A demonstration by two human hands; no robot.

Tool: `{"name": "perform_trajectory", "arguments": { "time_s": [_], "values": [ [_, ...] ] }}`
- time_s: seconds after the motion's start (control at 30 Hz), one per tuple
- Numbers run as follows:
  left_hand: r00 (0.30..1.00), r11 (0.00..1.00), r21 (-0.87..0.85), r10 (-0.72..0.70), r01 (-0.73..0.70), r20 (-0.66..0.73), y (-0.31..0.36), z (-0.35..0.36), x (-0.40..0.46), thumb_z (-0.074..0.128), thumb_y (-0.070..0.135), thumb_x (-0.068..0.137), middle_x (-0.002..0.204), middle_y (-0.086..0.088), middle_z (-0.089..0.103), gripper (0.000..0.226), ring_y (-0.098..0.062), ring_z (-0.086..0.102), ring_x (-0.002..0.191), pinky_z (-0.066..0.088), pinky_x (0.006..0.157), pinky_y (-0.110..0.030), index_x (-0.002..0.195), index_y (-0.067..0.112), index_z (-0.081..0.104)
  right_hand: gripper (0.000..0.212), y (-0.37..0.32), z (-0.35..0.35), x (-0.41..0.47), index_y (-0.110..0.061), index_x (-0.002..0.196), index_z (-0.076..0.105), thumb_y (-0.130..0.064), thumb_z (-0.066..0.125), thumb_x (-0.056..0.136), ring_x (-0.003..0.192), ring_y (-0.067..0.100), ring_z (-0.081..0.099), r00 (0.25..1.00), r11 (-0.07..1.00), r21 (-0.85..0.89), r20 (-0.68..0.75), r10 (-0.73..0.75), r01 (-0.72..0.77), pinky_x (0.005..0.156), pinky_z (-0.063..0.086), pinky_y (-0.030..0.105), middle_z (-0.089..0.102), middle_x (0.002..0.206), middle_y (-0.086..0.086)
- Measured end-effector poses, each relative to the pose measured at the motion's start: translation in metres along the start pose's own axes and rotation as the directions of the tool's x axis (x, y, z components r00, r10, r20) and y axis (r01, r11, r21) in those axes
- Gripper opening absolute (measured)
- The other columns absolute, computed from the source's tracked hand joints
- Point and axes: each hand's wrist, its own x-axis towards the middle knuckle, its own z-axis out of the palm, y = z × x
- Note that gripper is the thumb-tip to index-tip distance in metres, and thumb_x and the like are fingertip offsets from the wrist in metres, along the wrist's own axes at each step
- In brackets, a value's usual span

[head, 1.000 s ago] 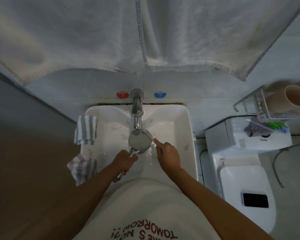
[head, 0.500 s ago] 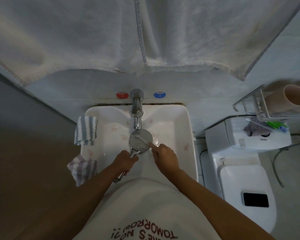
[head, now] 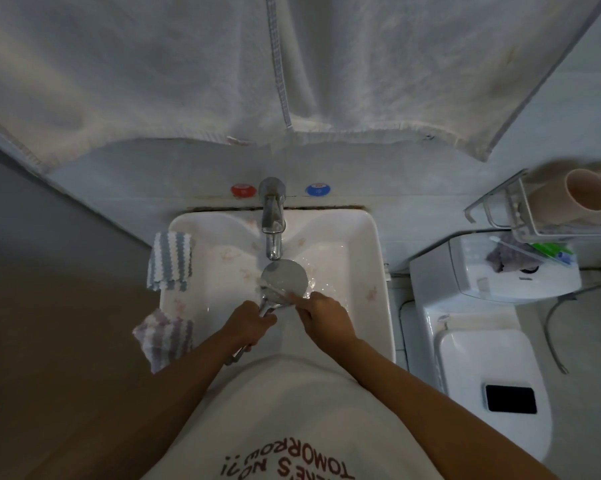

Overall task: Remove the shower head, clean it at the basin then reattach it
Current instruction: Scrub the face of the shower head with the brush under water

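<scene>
Dim light falls on a pale tiled wall point(head: 552, 109), where a white towel point(head: 153, 71) hangs across the top. At the right stands a white toilet point(head: 482, 358) with its cistern point(head: 465, 271) below a wire wall rack point(head: 507, 209) holding pink cups point(head: 569, 195). A grey-brown surface point(head: 49, 323) fills the left.

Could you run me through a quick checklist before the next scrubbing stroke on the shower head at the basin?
1. Shower head held over the basin: ok.
2. Left hand grips the handle firmly: ok, fingers curled round it.
3. Right hand holds a brush against the face: cannot tell, something thin and blurred crosses the face.
4. Head sits under the tap spout: ok.
5. Water running: cannot tell for sure; the face and basin floor glisten.
6. Striped cloths on the left rim lie apart from the hands: ok.
</scene>
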Motion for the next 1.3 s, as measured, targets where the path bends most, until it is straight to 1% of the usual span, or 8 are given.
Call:
{"name": "perform_trajectory", "arguments": {
  "time_s": [0.23, 0.47, 0.63, 0.87, 1.03, 1.13, 1.23, 1.3],
  "values": [
    [1.0, 0.999, 0.049, 0.002, -0.002, -0.01, 0.002, 0.0, 0.0, 0.062, 0.034, 0.083, 0.06, -0.012, 0.053, 0.032, -0.018, 0.047, 0.034, 0.04, 0.035, -0.023, 0.077, 0.006, 0.049, 0.051, 0.005, -0.009, 0.007, -0.037, 0.145, 0.038, -0.016, 0.041, 0.099, 0.076, 0.034, 0.057, 0.974, 0.977, -0.02, -0.09, 0.209, -0.212, 0.062, 0.043, 0.035, 0.044, 0.082, 0.008],
    [1.0, 1.0, -0.003, -0.013, 0.012, -0.013, 0.0, 0.001, 0.001, 0.061, 0.029, 0.088, 0.057, -0.011, 0.049, 0.032, -0.017, 0.044, 0.037, 0.038, 0.036, -0.022, 0.069, 0.008, 0.046, 0.037, -0.003, 0.001, -0.002, -0.028, 0.13, 0.061, -0.018, 0.05, 0.096, 0.078, 0.039, 0.062, 0.997, 0.997, -0.004, 0.038, -0.071, 0.071, 0.062, 0.037, 0.031, 0.061, 0.087, 0.019],
    [1.0, 1.0, 0.011, -0.01, 0.01, 0.016, 0.004, 0.003, 0.003, 0.061, 0.033, 0.085, 0.061, -0.013, 0.05, 0.032, -0.017, 0.045, 0.036, 0.039, 0.036, -0.022, 0.077, 0.005, 0.048, 0.045, 0.007, 0.0, 0.008, -0.031, 0.136, 0.053, -0.012, 0.049, 0.095, 0.072, 0.04, 0.06, 0.985, 0.99, -0.002, -0.105, 0.14, -0.141, 0.06, 0.046, 0.04, 0.056, 0.083, 0.018],
    [0.998, 0.998, -0.044, -0.049, 0.048, -0.026, -0.005, -0.001, 0.004, 0.062, 0.03, 0.086, 0.057, -0.011, 0.05, 0.032, -0.017, 0.042, 0.033, 0.038, 0.035, -0.022, 0.068, 0.007, 0.048, 0.04, 0.009, 0.007, 0.001, -0.03, 0.136, 0.055, -0.02, 0.047, 0.098, 0.079, 0.04, 0.061, 0.999, 0.999, 0.037, -0.038, 0.014, -0.013, 0.063, 0.043, 0.036, 0.059, 0.085, 0.017],
    [0.999, 0.999, -0.031, -0.041, 0.041, -0.011, -0.009, -0.001, 0.001, 0.061, 0.029, 0.086, 0.057, -0.011, 0.051, 0.031, -0.016, 0.043, 0.033, 0.038, 0.034, -0.021, 0.068, 0.008, 0.048, 0.04, 0.02, 0.005, 0.006, -0.029, 0.138, 0.052, -0.022, 0.043, 0.1, 0.084, 0.034, 0.061, 0.97, 0.973, 0.061, -0.093, 0.226, -0.221, 0.07, 0.048, 0.037, 0.063, 0.093, 0.016],
    [0.998, 0.997, -0.064, -0.045, 0.043, -0.032, -0.011, -0.005, 0.0, 0.06, 0.027, 0.087, 0.055, -0.01, 0.049, 0.031, -0.015, 0.041, 0.032, 0.036, 0.034, -0.021, 0.067, 0.009, 0.047, 0.03, 0.036, 0.008, 0.001, -0.018, 0.125, 0.058, -0.023, 0.042, 0.1, 0.081, 0.032, 0.066, 0.882, 0.878, 0.198, -0.096, 0.461, -0.437, 0.069, 0.052, 0.035, 0.069, 0.092, 0.013],
    [0.998, 0.995, -0.087, -0.049, 0.044, -0.046, -0.014, -0.008, 0.0, 0.06, 0.025, 0.088, 0.052, -0.008, 0.045, 0.032, -0.015, 0.038, 0.03, 0.034, 0.034, -0.021, 0.065, 0.009, 0.044, 0.016, 0.056, 0.018, -0.004, -0.009, 0.102, 0.055, -0.024, 0.05, 0.097, 0.082, 0.033, 0.069, 0.715, 0.691, 0.216, 0.054, 0.697, -0.69, 0.076, 0.056, 0.043, 0.071, 0.091, 0.015],
    [0.998, 0.994, -0.096, -0.054, 0.05, -0.039, -0.015, -0.008, -0.001, 0.06, 0.025, 0.087, 0.051, -0.008, 0.044, 0.031, -0.014, 0.038, 0.03, 0.034, 0.035, -0.021, 0.065, 0.009, 0.044, 0.008, 0.068, 0.028, -0.007, -0.012, 0.089, 0.055, -0.018, 0.06, 0.09, 0.088, 0.033, 0.07, 0.68, 0.66, 0.163, 0.199, 0.706, -0.733, 0.081, 0.056, 0.044, 0.071, 0.095, 0.015]
  ]
}}
